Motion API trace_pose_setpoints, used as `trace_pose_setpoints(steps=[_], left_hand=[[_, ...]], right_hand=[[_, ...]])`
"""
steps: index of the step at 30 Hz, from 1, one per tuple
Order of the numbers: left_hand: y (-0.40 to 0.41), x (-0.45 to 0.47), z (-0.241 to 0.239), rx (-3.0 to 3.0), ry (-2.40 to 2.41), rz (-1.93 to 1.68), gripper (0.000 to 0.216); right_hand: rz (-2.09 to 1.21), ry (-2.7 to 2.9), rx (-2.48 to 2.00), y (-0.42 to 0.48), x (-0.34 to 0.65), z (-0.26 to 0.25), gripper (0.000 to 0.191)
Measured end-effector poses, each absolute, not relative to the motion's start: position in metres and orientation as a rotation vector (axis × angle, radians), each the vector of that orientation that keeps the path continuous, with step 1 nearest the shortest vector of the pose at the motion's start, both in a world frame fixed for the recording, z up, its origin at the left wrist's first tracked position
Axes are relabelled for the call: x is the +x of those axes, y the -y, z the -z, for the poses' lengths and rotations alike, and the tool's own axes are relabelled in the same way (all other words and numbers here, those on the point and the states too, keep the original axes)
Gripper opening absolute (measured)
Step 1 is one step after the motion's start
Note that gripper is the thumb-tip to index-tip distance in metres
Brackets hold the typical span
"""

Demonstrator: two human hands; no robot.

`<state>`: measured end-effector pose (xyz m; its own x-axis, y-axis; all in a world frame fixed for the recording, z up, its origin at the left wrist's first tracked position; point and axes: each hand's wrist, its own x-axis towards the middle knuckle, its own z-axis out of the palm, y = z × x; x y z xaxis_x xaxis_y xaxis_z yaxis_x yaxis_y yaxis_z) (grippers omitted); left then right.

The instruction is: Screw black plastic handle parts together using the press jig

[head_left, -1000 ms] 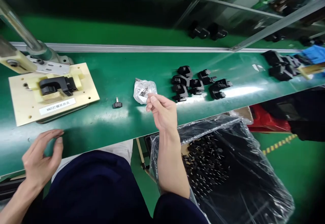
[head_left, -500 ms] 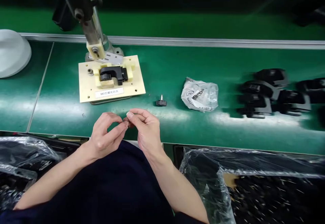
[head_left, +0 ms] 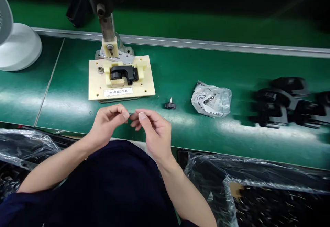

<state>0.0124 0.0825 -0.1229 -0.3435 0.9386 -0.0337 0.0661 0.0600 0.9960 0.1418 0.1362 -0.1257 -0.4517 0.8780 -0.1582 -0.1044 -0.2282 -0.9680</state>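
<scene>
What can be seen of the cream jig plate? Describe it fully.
The jig plate is a flat, cream, plastic-looking rectangle with small holes, lying level on the green bench. Raised cream blocks cradle a black moulded part; a white label runs along its near edge. A metal press column stands at its far edge. Neither left hand nor right hand touches it.

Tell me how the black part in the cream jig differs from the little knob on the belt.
The black part is much larger than the knob. The part sits nested in the cream jig; the knob stands free on the green belt. The knob has a pale stud pointing up; the part shows none. Both are black.
</scene>
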Motion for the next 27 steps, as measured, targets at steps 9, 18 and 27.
trace_pose_setpoints(steps=[9, 18, 27], left_hand=[[-0.086, 0.016, 0.118, 0.316, -1.196, -1.363, 0.021], [-0.081, 0.017, 0.121, 0.509, -1.317, -1.483, 0.014], [-0.071, 0.022, 0.126, 0.783, -1.453, -1.580, 0.015]], right_hand=[[-1.827, 1.443, -0.884, -0.139, 0.144, 0.122, 0.007], [-1.530, 1.689, -0.863, -0.139, 0.139, 0.126, 0.010], [-0.228, 2.086, -0.657, -0.137, 0.126, 0.144, 0.011]])
